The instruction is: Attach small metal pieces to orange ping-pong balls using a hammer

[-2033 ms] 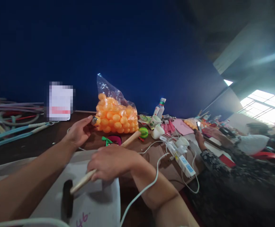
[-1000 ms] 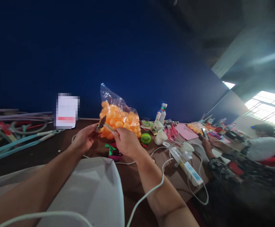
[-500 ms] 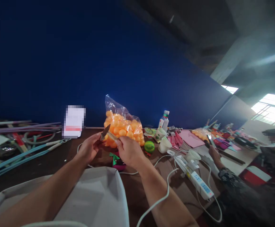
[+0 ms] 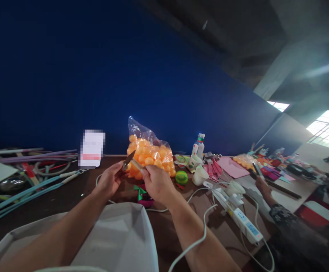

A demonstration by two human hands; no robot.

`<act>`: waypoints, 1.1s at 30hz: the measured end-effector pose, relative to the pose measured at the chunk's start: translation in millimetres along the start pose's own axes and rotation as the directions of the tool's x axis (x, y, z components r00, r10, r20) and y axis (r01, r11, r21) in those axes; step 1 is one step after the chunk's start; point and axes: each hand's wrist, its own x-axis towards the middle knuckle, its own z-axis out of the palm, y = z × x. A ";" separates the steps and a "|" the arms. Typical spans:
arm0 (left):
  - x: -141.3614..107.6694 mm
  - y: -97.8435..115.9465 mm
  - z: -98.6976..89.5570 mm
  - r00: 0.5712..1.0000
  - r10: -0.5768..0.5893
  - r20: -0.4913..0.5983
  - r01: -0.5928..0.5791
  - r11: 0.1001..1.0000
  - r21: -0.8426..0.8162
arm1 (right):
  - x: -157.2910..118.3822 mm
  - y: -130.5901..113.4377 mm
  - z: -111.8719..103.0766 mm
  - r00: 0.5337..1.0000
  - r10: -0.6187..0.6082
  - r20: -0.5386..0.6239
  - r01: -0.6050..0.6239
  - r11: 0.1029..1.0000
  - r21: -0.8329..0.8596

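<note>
My left hand (image 4: pixel 109 182) is closed on a small knife (image 4: pixel 130 157), its dark pointed blade slanting up and to the right. A pale, wood-coloured stick (image 4: pixel 137 165) is gripped in my right hand (image 4: pixel 158 185), with its tip close to the blade; I cannot tell whether the two touch. Right behind both hands stands a clear plastic bag of orange balls (image 4: pixel 150 155). Below my right hand lies a shiny green and purple object (image 4: pixel 144 196), partly covered by the hand. A green striped ball (image 4: pixel 181 177) sits to the right.
In front of me is a white open container (image 4: pixel 124 226). Blue and purple rods (image 4: pixel 39 185) lie at left, near a bright phone-like screen (image 4: pixel 91 148). To the right are cups (image 4: pixel 200 175), a bottle (image 4: pixel 200 145), a power strip (image 4: pixel 246 223) with loose cables, and a co-worker's hand (image 4: pixel 264 187).
The whole view has shifted slightly, with things sitting a little further right and lower. My hands keep their holds, and the blade and stick remain close together.
</note>
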 end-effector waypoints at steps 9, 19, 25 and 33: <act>1.8 -2.9 0.3 0.999 -0.007 -0.033 0.006 1.000 -0.030 | -0.3 -0.8 0.4 1.000 0.005 0.010 -0.005 1.000 0.003; 3.8 -4.8 -0.6 1.000 -0.008 -0.031 0.007 1.000 -0.022 | 0.5 1.2 4.1 1.000 -0.007 0.018 0.007 1.000 -0.002; 4.4 -5.4 -1.4 0.999 -0.002 -0.039 0.002 1.000 -0.020 | -0.2 1.4 3.5 1.000 0.016 0.023 -0.016 1.000 0.000; 5.3 -6.2 -1.9 0.999 0.003 -0.036 -0.004 1.000 -0.021 | 0.5 0.7 4.2 1.000 0.004 0.021 -0.003 1.000 -0.004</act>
